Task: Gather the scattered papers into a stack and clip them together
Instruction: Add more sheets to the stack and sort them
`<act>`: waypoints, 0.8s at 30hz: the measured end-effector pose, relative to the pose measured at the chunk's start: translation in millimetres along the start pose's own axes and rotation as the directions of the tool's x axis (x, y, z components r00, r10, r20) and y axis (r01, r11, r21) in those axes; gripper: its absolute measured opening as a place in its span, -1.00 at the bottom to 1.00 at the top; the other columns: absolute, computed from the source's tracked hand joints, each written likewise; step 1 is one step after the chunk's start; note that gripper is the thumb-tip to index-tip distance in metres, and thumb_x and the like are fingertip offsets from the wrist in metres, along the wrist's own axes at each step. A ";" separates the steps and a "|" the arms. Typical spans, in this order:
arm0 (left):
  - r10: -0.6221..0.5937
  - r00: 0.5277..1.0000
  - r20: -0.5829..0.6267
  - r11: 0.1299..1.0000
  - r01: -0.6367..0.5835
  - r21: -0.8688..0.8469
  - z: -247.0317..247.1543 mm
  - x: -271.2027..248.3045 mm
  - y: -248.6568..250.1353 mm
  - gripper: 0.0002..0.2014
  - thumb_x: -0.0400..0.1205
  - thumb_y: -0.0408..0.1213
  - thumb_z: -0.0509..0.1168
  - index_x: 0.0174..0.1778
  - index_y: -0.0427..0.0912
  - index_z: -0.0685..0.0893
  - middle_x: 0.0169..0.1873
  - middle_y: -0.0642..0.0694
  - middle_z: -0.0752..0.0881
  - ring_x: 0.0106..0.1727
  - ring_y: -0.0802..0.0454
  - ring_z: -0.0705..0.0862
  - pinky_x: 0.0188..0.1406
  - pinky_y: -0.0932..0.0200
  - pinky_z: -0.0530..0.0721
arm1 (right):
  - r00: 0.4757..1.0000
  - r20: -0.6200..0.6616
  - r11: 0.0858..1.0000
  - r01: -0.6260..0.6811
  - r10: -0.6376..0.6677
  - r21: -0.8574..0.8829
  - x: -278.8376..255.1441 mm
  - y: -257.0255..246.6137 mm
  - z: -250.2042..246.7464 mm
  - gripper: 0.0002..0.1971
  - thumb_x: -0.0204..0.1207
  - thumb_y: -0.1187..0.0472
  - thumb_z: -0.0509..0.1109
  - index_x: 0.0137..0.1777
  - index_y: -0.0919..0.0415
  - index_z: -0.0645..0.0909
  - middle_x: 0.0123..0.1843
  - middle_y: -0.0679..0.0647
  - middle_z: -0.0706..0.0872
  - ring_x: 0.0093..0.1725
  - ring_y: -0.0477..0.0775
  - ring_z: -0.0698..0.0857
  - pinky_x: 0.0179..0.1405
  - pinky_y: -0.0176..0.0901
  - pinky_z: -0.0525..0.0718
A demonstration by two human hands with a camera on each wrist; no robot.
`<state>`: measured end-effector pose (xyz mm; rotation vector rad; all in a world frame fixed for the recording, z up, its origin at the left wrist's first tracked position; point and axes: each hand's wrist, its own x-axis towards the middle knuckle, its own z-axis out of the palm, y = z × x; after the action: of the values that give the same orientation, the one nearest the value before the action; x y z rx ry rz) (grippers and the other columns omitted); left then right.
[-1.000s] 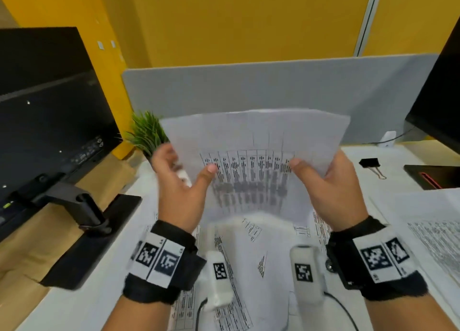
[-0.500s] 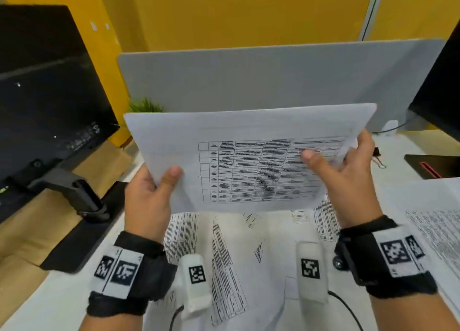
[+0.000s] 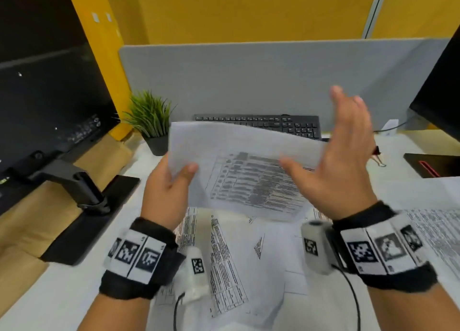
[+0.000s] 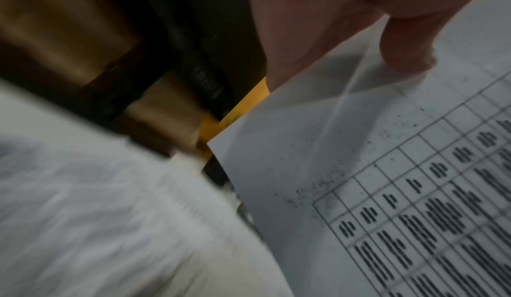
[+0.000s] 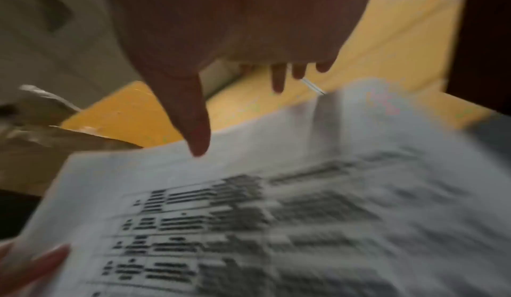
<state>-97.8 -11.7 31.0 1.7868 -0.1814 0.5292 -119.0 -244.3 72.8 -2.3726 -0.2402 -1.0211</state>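
Half a second before, both hands held the printed sheet [image 3: 249, 171] by its side edges; now only the left hand [image 3: 166, 189] pinched it, thumb on top and fingers below, at its left edge. The right hand [image 3: 341, 161] had let go and its grip was spread, fingers straight, just beside the right edge of the sheet. The sheet hung tilted above the other papers [image 3: 231, 261] scattered on the bench [image 3: 62, 301] below the left grip. The binder clip [image 3: 378, 154] lay beyond the right hand, so probably it was free to gather more papers.
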 end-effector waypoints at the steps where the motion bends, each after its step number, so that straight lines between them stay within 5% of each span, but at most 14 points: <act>1: 0.091 0.995 0.035 0.993 -0.093 0.067 0.6 5.6 12.9 -0.83 0.56 -0.04 0.29 0.06 0.23 0.59 0.00 0.13 0.73 0.04 0.23 0.70 0.02 0.09 0.67 | 0.993 0.078 0.995 0.092 -0.089 -0.046 11.4 -4.7 -2.9 -0.24 0.31 -0.01 0.43 0.53 0.06 0.29 0.44 0.10 0.47 0.50 0.15 0.36 0.45 0.08 0.25; 3: 0.275 0.961 0.008 0.937 -0.270 0.219 0.2 14.6 34.4 -0.75 0.52 0.03 0.30 0.10 0.19 0.55 0.10 0.14 0.64 0.19 0.03 0.59 0.22 -0.10 0.57 | 0.977 0.159 0.989 0.135 -0.143 0.062 31.7 -10.2 -7.8 -0.67 0.38 0.09 0.40 0.17 0.01 0.63 0.00 -0.02 0.77 0.08 -0.01 0.70 0.09 -0.16 0.52; 5: 0.403 0.898 -0.177 0.872 -0.318 0.373 -5.3 23.6 39.1 -0.36 0.41 0.11 0.42 0.35 0.01 0.37 0.32 0.06 0.41 0.39 0.02 0.34 0.44 0.01 0.32 | 0.989 0.122 0.954 0.046 -0.085 0.296 42.8 -8.8 -11.3 -0.91 0.42 0.16 0.40 -0.10 -0.02 0.66 -0.26 -0.20 0.75 -0.22 -0.30 0.68 -0.15 -0.41 0.56; 7: 0.202 0.927 -0.315 0.974 -0.158 0.161 -12.5 34.1 35.3 0.11 0.22 0.23 0.52 0.55 -0.14 0.09 0.51 -0.20 0.24 0.54 -0.02 0.20 0.55 0.02 0.19 | 0.998 0.053 0.807 -0.059 0.034 0.587 43.7 -8.6 -10.8 -0.88 0.45 0.27 0.43 -0.07 0.05 0.67 -0.24 -0.21 0.77 -0.21 -0.32 0.69 -0.14 -0.42 0.60; 8: 0.033 0.966 -0.256 0.994 -0.058 -0.092 -15.0 35.5 34.3 0.20 0.14 0.20 0.57 0.57 -0.13 0.03 0.53 -0.23 0.28 0.56 -0.05 0.27 0.55 -0.07 0.28 | 0.994 0.046 0.690 -0.101 0.098 0.717 41.3 -9.7 -7.9 -0.85 0.47 0.34 0.43 -0.04 0.08 0.67 -0.21 -0.19 0.80 -0.18 -0.26 0.73 -0.13 -0.36 0.64; 10: -0.102 0.995 -0.018 0.916 0.087 -0.391 -16.5 35.5 24.6 0.06 0.15 0.11 0.61 0.52 -0.12 0.28 0.37 -0.15 0.60 0.41 -0.07 0.57 0.38 -0.12 0.54 | 0.974 0.080 0.513 -0.180 0.211 0.839 32.7 -12.6 3.3 -0.79 0.49 0.42 0.41 0.04 0.13 0.66 -0.14 -0.14 0.83 -0.11 -0.14 0.78 -0.11 -0.27 0.69; 12: -0.120 0.991 0.062 0.948 0.133 -0.290 -16.3 27.6 16.0 -0.34 0.26 0.06 0.53 0.28 -0.03 0.58 0.17 -0.05 0.75 0.23 0.01 0.71 0.24 -0.06 0.65 | 0.949 0.135 0.491 -0.265 0.284 0.830 18.0 -11.5 18.0 -0.75 0.49 0.39 0.42 0.14 0.19 0.64 -0.02 -0.04 0.82 -0.01 -0.06 0.79 -0.07 -0.23 0.71; 15: -0.166 0.986 0.010 0.978 0.166 -0.130 -15.6 5.3 -9.2 -0.53 0.32 -0.02 0.48 0.16 0.05 0.61 0.05 0.12 0.75 0.06 0.25 0.74 0.01 0.28 0.69 | 0.894 0.259 0.489 -0.422 0.366 0.764 -17.2 -1.8 40.1 -0.68 0.46 0.31 0.45 0.20 0.10 0.59 0.09 0.00 0.78 0.07 -0.03 0.77 -0.04 -0.18 0.72; 18: -0.217 0.976 0.016 0.965 0.217 -0.146 -8.3 -13.5 -27.9 -0.56 0.43 -0.16 0.50 0.22 0.00 0.60 0.11 0.11 0.74 0.15 0.24 0.71 0.13 0.24 0.67 | 0.835 0.354 0.418 -0.526 0.422 0.741 -43.6 2.6 54.7 -0.73 0.46 0.31 0.45 0.09 -0.01 0.59 0.07 -0.01 0.78 0.05 -0.05 0.77 -0.01 -0.14 0.72; 20: -0.209 0.977 -0.036 0.968 0.202 -0.149 -7.8 -15.1 -30.8 -0.63 0.52 -0.32 0.41 0.26 -0.11 0.61 0.09 0.11 0.73 0.12 0.28 0.72 0.14 0.28 0.68 | 0.838 0.370 0.440 -0.530 0.401 0.725 -43.1 -1.4 58.2 -0.75 0.49 0.33 0.42 0.05 -0.05 0.60 0.06 -0.01 0.78 0.06 -0.07 0.76 0.03 -0.14 0.70; 24: -0.121 0.953 -0.277 0.992 0.122 -0.014 -47.5 2.5 -23.5 -0.83 0.55 -0.36 0.39 -0.01 0.00 0.66 -0.03 0.06 0.74 -0.03 0.20 0.71 0.07 0.24 0.64 | 0.885 0.333 0.474 -0.458 0.326 0.752 -13.7 -17.7 67.0 -0.68 0.49 0.42 0.37 0.04 -0.05 0.52 0.05 0.00 0.76 0.05 -0.04 0.74 0.05 -0.16 0.68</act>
<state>-98.7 40.3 20.6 1.6930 0.1236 0.6841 -93.5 -192.4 32.3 -1.4989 -0.1502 -0.3496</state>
